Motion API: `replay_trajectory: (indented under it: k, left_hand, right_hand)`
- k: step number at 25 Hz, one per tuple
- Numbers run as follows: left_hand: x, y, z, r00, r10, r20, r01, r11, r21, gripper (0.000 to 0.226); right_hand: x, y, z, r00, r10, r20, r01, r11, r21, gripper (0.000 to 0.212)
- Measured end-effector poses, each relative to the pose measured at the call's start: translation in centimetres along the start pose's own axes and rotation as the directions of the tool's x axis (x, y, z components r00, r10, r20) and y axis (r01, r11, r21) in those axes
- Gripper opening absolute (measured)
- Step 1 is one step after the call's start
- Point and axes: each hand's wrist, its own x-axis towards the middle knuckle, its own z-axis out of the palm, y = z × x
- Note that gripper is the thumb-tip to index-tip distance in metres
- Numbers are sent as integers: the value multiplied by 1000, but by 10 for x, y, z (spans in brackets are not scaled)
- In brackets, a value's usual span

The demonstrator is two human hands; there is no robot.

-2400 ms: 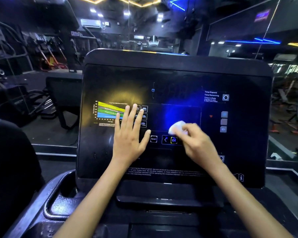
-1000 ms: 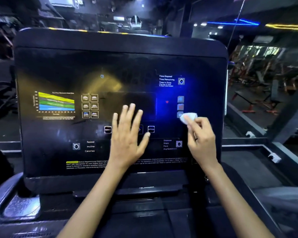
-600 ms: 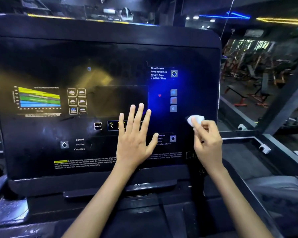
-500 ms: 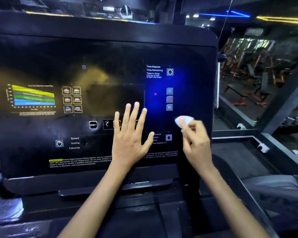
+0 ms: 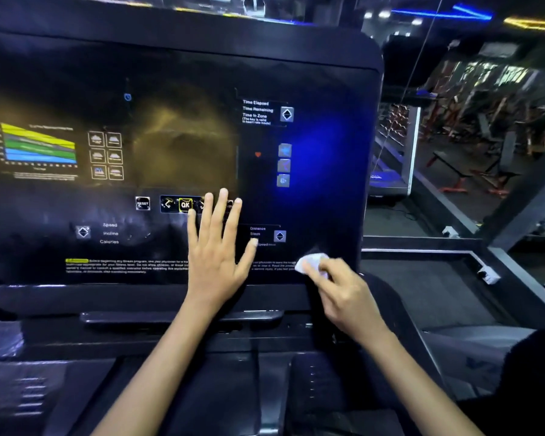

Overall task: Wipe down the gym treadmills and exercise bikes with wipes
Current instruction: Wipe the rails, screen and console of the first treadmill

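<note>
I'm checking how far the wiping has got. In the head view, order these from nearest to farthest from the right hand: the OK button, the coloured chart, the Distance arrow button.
From the right hand, which holds the wipe:
1. Distance arrow button, just up and left.
2. OK button, past the left hand.
3. Coloured chart, far left of the panel.

Left hand (image 5: 216, 247) flat on treadmill console (image 5: 183, 73), right hand (image 5: 343, 294) pinching white wipe (image 5: 310, 262), apparently against console's lower right corner

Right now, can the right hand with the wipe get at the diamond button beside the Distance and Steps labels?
Probably yes. The right hand pinches the wipe against the console just below and right of that diamond button. The left hand lies flat beside it, not covering it.
</note>
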Motion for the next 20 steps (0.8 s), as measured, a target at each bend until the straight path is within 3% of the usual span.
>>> replay_trajectory:
  k: [2, 4, 6, 10, 11, 15, 17, 20]
  left_hand:
    - [-18, 8, 2, 999, -18, 41, 17, 1000, 6, 63]
    - [-33, 13, 2, 997, -23, 80, 21, 999, 24, 64]
    - [-44, 17, -1, 993, -29, 118, 26, 999, 24, 64]
    - [-60, 13, -12, 977, 7, 211, -13, 1000, 25, 63]
    - [-65, 11, -15, 972, 18, 235, -27, 999, 33, 63]
    - [-82, 8, -26, 951, 5, 308, -26, 998, 65, 62]
    - [-89, 9, -29, 942, -18, 335, -5, 998, 68, 59]
    - [-95, 11, -34, 930, -43, 365, 14, 996, 83, 57]
  right_hand:
    - [-10, 15, -9, 1000, 8, 14, -7, 1000, -21, 39]
    - [-8, 23, -13, 980, 183, -76, -183, 983, 4, 37]
    - [-10, 12, -6, 964, 238, -117, -235, 971, 40, 35]
    - [-18, -13, 7, 1000, 0, -12, 1, 999, 51, 34]
    - [-15, -8, 5, 1000, 0, -31, 1, 999, 50, 33]
    - [-13, 2, 3, 962, 235, -140, -221, 969, 110, 35]
    - [-13, -18, 11, 982, 175, -69, -165, 977, 132, 37]
    - [5, -37, 18, 998, -67, 5, 65, 984, 165, 34]
